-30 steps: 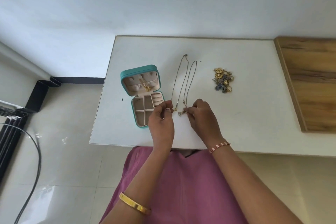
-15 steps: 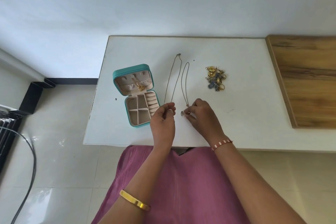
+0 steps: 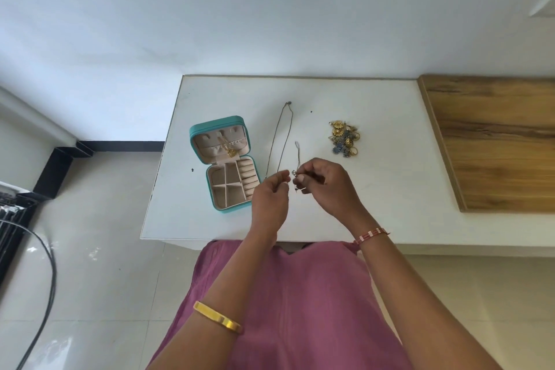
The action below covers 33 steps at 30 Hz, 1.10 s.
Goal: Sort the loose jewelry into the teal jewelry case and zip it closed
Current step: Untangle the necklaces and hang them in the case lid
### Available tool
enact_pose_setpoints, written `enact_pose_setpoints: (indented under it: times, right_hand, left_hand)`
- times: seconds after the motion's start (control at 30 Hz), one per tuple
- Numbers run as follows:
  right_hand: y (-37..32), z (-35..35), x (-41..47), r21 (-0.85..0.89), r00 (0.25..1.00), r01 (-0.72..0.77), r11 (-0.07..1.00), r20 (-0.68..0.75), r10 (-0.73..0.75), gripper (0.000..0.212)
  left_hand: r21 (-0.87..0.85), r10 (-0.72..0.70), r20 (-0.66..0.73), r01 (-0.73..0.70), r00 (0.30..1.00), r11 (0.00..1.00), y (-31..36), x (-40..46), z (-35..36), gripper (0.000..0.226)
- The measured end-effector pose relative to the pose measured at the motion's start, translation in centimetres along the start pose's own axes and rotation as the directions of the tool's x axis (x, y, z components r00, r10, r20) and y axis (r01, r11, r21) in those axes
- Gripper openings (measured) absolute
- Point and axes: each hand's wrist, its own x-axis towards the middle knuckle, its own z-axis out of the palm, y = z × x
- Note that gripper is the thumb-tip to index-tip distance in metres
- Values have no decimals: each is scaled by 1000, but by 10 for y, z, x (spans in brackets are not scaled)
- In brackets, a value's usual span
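Head view: both hands pinch necklace chain.

Person: mauve-pink garment; plain gold bangle, left wrist; red-and-white beaded thread band, right wrist; forearms bare.

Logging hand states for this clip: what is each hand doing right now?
Left hand: pinches the long chain necklace at its near end.
Right hand: pinches the shorter chain necklace, gathering it.
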Motion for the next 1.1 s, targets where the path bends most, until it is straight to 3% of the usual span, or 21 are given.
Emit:
enact_pose_setpoints:
  times: [0.17,0.4,0.6,0.87,1.1]
  right_hand:
    - [-36,-14,-10,101,998,62,993,-2,-62,11]
    - [-80,-31,-33,292,994,107,950,-45,-99,12]
    - [-106,-43,-57,609,999,40,793,-33,-25,16]
    - [-94,-58,-73,688,992,-77,722,-16,122,14]
    - [-78,-72,-79,834,961,-119,539,-39,272,20]
  left_hand:
    - [-60,179,79,-174,981,983,34,-17,-2,35]
    - [-47,249,115,-245,962,968,60,-46,-19,27]
    - [-83,293,124,-284,948,955,72,-79,-34,17]
    - [-419,203,119,-136,972,898,81,-99,-57,28]
    - [-594,143,126,-41,982,804,76,-106,-89,28]
